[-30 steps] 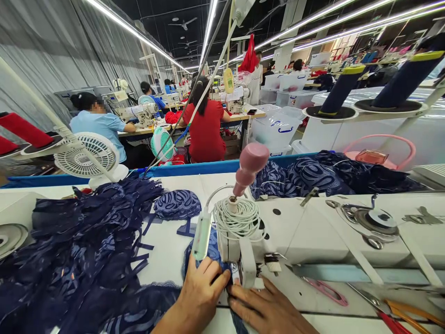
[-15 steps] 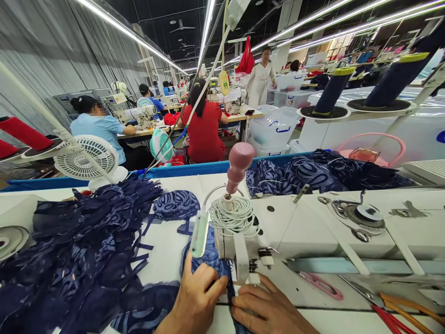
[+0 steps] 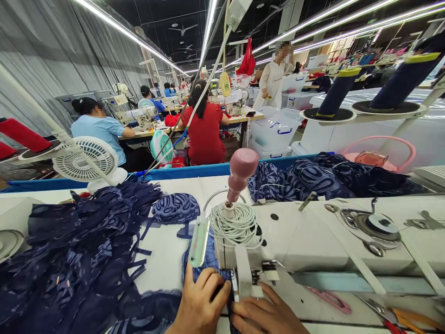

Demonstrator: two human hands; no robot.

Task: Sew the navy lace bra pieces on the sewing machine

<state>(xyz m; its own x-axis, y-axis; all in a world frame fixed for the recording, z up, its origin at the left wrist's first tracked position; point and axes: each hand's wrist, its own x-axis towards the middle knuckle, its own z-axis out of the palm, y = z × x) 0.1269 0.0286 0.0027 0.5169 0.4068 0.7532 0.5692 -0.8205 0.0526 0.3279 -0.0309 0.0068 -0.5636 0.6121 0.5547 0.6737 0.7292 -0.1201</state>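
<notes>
Pressing navy lace [image 3: 208, 264] flat between them, left hand [image 3: 200, 304] and right hand [image 3: 266, 313] lie unclenched just before the sewing machine [image 3: 295, 236], grasping nothing.

Two bare hands are seen: the left hand [image 3: 198, 306] and right hand [image 3: 266, 315]; no sleeves, gloves or rings are worn.

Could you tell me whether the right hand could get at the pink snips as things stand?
Probably yes: the right hand lies flat on the machine bed, and the pink snips lie just beside it with nothing between.
</notes>
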